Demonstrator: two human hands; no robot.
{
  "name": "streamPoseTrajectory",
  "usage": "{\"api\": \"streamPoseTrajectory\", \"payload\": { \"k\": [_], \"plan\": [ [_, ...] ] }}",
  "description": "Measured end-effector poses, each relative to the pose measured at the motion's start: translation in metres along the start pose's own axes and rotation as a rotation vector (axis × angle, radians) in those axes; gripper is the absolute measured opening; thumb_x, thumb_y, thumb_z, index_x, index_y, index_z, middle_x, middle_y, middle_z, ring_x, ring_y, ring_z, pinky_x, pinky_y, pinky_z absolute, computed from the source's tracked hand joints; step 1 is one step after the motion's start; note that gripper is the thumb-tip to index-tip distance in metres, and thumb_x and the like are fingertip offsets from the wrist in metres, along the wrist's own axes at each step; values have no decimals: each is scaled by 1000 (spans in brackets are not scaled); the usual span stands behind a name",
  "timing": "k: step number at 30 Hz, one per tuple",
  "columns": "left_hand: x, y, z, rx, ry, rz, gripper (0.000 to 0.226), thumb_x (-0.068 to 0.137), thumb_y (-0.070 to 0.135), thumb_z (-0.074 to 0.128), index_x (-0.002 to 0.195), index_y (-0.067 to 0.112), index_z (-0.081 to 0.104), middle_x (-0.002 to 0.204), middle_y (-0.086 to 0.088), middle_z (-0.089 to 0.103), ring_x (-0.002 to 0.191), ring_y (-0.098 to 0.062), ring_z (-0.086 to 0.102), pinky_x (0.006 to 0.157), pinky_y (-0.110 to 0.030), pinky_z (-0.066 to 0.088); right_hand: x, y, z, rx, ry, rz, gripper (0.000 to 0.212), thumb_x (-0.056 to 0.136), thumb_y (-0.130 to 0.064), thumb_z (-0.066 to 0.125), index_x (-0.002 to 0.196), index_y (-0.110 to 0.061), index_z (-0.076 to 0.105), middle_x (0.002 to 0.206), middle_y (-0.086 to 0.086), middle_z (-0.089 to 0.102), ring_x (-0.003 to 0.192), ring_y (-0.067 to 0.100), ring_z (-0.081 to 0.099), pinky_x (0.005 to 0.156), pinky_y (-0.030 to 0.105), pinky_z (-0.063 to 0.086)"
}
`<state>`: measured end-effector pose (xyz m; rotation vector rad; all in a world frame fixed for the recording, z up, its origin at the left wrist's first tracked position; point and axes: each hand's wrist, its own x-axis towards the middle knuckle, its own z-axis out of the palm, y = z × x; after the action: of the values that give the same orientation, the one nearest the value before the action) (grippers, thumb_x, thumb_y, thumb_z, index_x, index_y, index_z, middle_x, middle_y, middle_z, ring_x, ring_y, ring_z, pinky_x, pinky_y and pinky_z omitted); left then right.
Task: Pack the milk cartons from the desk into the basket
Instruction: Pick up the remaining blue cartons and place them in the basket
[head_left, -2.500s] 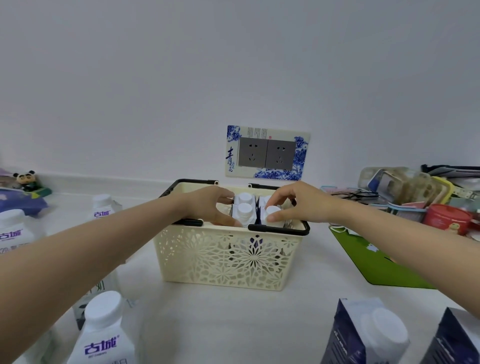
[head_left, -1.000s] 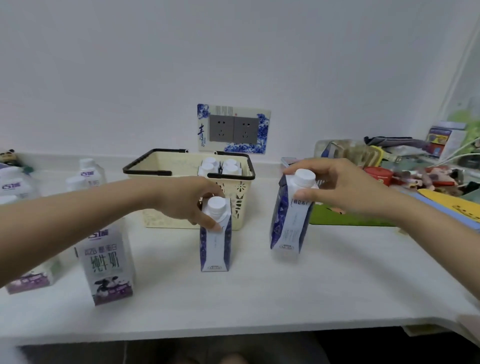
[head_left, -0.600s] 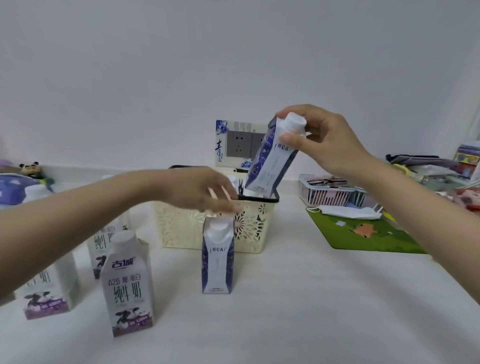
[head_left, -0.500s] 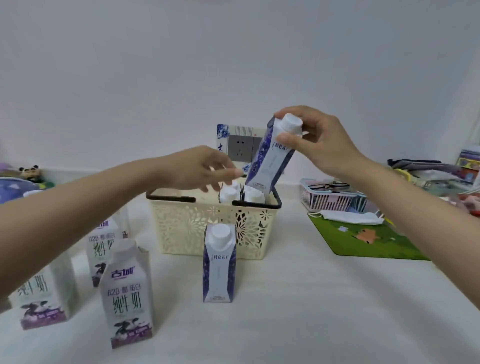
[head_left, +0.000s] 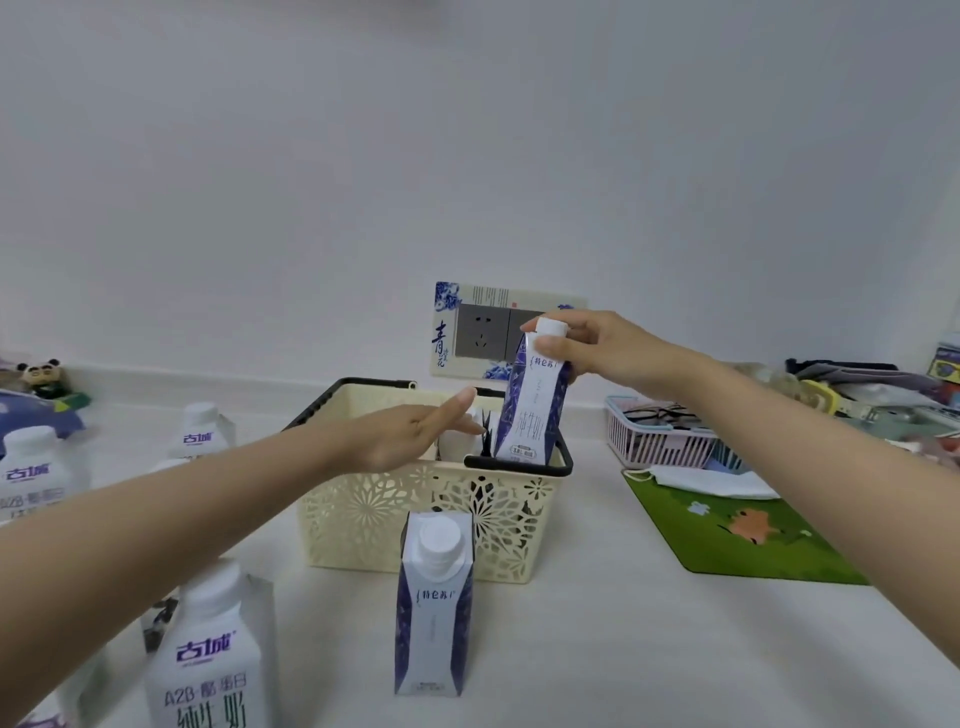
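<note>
A cream lattice basket (head_left: 363, 514) with black handles stands mid-desk. My right hand (head_left: 597, 349) grips the cap end of a slim blue-and-white milk carton (head_left: 531, 410), whose bottom dips into the basket's right front corner. My left hand (head_left: 410, 434) hovers flat over the basket with fingers apart, holding nothing; cartons inside the basket are mostly hidden behind it. A second slim blue carton (head_left: 434, 605) stands upright on the desk in front of the basket. Wider white cartons with purple print (head_left: 208, 670) stand at the left.
More white cartons (head_left: 31, 467) sit at the far left near a panda figure (head_left: 44, 371). A pink basket with glasses (head_left: 660, 434), a face mask (head_left: 711, 480) and a green mat (head_left: 737, 535) lie to the right. A wall socket (head_left: 480, 332) is behind the basket.
My right hand has lowered its blue carton, now upright, into the basket's right front corner. My left hand has dropped closer to the basket's opening. The view has moved nearer.
</note>
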<state>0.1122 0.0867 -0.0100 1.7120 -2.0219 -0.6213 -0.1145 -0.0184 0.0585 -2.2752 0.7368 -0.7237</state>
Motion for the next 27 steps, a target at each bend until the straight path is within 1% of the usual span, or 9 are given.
{"api": "streamPoseTrajectory", "payload": {
  "k": [2, 4, 6, 9, 13, 16, 20, 23, 27],
  "plan": [
    [-1, 0, 0, -1, -9, 9, 80, 78, 76, 5, 132, 40, 51, 154, 11, 31, 142, -12, 24, 106, -29, 16, 6, 1, 2, 0, -61, 56, 25, 90, -35, 58, 114, -29, 63, 111, 6, 72, 96, 17, 67, 81, 30, 56],
    [-1, -1, 1, 0, -16, 25, 81, 77, 76, 6, 134, 38, 49, 155, 12, 29, 143, -11, 23, 110, -29, 14, 11, 2, 7, 0, -60, 56, 26, 91, -31, 58, 115, -22, 63, 112, 12, 70, 87, 13, 65, 70, 21, 55],
    [0, -2, 1, 16, -18, 48, 79, 78, 75, 8, 135, 37, 48, 154, 12, 31, 142, -10, 25, 110, -28, 15, 10, 2, 14, -10, -1, -1, 24, 90, -28, 61, 113, -21, 63, 105, 8, 70, 78, 6, 62, 60, 14, 48],
    [1, -3, 3, 56, -16, 75, 75, 80, 72, 13, 139, 36, 42, 152, 12, 36, 138, -8, 31, 105, -22, 19, -3, 3, 27, -86, 47, -102, 28, 85, -22, 68, 112, -16, 65, 105, 4, 68, 85, 10, 62, 68, 17, 50],
    [0, -5, 4, 129, 4, 125, 70, 77, 73, 28, 143, 47, 25, 150, 14, 36, 132, -4, 35, 100, -22, 26, -35, 17, 61, -246, -14, -167, 28, 81, -23, 73, 109, -21, 67, 91, -24, 65, 78, -13, 57, 68, 5, 41],
    [-2, -8, 4, 172, 6, 192, 66, 73, 75, 36, 136, 61, 22, 150, 19, 34, 136, -4, 33, 105, -24, 28, -49, 26, 70, -182, 78, -132, 20, 85, -23, 69, 106, -24, 68, 83, -37, 62, 77, -16, 54, 70, 2, 38],
    [-4, -11, 5, 327, -6, 255, 55, 77, 72, 41, 130, 65, 31, 152, 19, 29, 137, -2, 30, 103, -21, 26, -58, 32, 73, -208, 46, -76, 29, 90, -38, 56, 110, -22, 70, 105, -11, 67, 90, 1, 57, 82, 15, 42],
    [-3, -11, 4, 368, -16, 259, 52, 76, 72, 40, 127, 60, 42, 154, 18, 27, 136, -1, 31, 101, -21, 27, -67, 34, 79, -286, 32, -79, 53, 76, -65, 50, 113, -31, 66, 107, -21, 59, 90, -8, 53, 80, 9, 38],
    [-9, -5, 0, 279, -40, 213, 61, 70, 76, 38, 125, 54, 49, 149, 20, 35, 133, 1, 33, 101, -20, 27, -68, 25, 80, -281, 9, -24, 62, 72, -67, 47, 118, -28, 62, 117, -11, 56, 101, 3, 53, 93, 23, 40]
  ]
}}
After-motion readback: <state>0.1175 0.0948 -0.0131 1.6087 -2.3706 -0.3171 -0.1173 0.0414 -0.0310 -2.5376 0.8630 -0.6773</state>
